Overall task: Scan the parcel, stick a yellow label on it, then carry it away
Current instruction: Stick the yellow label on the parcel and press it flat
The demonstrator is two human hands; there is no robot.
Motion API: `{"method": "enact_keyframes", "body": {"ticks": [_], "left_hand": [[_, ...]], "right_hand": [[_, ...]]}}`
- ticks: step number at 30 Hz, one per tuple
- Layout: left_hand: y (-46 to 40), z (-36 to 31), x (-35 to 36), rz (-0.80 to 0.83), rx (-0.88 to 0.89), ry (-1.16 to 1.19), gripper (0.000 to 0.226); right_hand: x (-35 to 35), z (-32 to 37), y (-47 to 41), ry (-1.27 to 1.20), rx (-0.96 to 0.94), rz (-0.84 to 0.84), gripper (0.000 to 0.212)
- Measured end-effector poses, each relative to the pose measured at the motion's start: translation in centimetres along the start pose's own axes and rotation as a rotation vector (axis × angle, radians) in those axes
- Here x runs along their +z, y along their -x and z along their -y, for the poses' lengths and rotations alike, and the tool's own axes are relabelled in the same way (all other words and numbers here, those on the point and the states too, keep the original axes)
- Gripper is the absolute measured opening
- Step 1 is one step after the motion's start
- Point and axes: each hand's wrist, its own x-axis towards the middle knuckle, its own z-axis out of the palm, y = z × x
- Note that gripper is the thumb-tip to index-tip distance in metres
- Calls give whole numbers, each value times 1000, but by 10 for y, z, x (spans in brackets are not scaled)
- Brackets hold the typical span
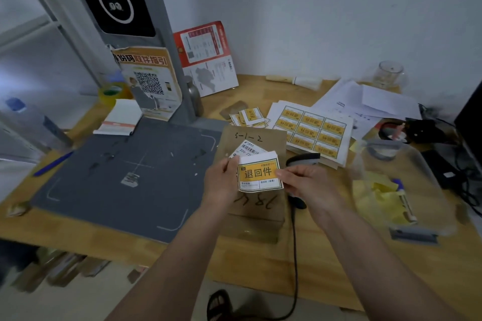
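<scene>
- Step in hand, by my read: getting the yellow label [259,174] ready to stick. Both hands hold it up just above the parcel [257,138].
- Left hand [221,185] pinches the label's left edge; right hand [307,185] pinches the right edge, thumb tip on the printed face. Neither hand is free.
- Can't tell whether the backing is peeled yet. A white strip shows along the top edge, could be backing or a second sheet.
- To do it well: peel from one corner, keep fingers off the glue, land one edge first and smooth across. Avoid covering the white barcode label [249,150] already on the parcel.
- Parcel: flat brown cardboard, lying on the wooden desk [182,250], just right of the grey scan mat [117,177]. Handwritten black marks on top, "3-1-2" near the far edge, more scrawl near the close edge.
- Label: yellow band with bold black characters, white bordered fields below.
- Handheld scanner [303,159] lies beside the parcel on the right, cable trailing off the desk edge.
- Sheet of spare labels [313,130] sits further back, loose ones beside it.
</scene>
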Motion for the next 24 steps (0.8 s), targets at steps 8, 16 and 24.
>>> {"method": "enact_keyframes", "body": {"ticks": [8,16,24], "left_hand": [[-62,-3,-28,142,-143,144,12],[-108,5,-20,101,-59,68,15],[-141,-8,16,183,140,-67,17]], "right_hand": [[40,8,-34,10,44,-123,11],[63,3,-68,116,68,-278,15],[50,-2,-114,294,30,-538,30]]}}
